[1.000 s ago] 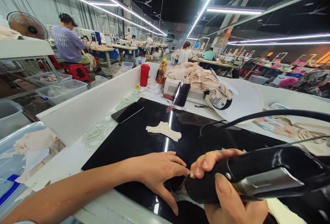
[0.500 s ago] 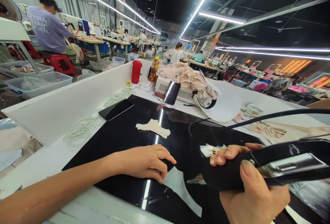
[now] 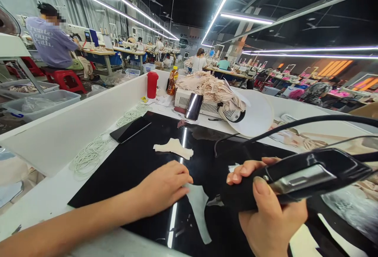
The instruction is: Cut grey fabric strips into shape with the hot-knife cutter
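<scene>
My left hand (image 3: 169,184) has its thumb and fingers closed on the upper left end of a curved, pale grey-green fabric piece (image 3: 198,205). The piece lies on a glossy black board (image 3: 141,170). In my right hand (image 3: 270,217) is a black corded hand tool (image 3: 319,174) with a metal lever on its side. My fingers wrap round its body, with the thumb by the lever. Its metal tip (image 3: 217,201) is beside the fabric piece's right edge; contact is unclear. A cream fabric piece (image 3: 173,148) lies farther back on the board.
Pale cord coils (image 3: 91,154) and a phone (image 3: 130,129) lie to the left. Behind the board stand a vented white machine (image 3: 206,107) topped with beige fabric pieces (image 3: 209,87), a red cup (image 3: 152,85) and a bottle (image 3: 172,81). A thick black cable (image 3: 295,123) crosses the right side.
My right hand has brought the tool leftward, its tip closer to the fabric piece. My left fingers have drawn together at the piece's end, and the piece has turned slightly.
</scene>
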Motion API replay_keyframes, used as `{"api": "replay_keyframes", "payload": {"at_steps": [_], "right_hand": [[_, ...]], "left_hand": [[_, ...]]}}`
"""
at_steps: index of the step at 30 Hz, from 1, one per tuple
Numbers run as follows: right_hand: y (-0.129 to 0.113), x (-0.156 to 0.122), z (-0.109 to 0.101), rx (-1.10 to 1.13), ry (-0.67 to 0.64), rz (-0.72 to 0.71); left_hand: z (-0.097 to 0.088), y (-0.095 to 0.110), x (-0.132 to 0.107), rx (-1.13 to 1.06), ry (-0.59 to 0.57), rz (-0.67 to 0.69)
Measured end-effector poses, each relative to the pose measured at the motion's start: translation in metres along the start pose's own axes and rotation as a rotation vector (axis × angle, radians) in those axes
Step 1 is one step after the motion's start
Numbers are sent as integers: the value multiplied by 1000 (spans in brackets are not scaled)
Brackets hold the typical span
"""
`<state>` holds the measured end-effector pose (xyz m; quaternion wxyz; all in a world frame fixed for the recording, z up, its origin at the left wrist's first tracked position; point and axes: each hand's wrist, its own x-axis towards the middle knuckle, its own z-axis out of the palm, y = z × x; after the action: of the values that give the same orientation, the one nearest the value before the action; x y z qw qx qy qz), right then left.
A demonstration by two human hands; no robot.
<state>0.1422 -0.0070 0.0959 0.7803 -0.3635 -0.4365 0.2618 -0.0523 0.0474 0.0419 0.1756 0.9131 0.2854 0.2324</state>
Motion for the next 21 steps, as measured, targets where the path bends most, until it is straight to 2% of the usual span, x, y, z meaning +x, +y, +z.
{"api": "replay_keyframes", "payload": {"at_steps": [3, 6, 12, 21], "right_hand": [[3, -1, 0, -5, 1, 4], [5, -1, -2, -13, 3, 10], [5, -3, -3, -21, -20, -5], [1, -6, -2, -29, 3, 58]], "left_hand": [[14, 23, -5, -108, -68, -56], [28, 37, -7, -178, -88, -83], [46, 38, -8, -178, -49, -101], [43, 39, -12, -148, -74, -105]]}}
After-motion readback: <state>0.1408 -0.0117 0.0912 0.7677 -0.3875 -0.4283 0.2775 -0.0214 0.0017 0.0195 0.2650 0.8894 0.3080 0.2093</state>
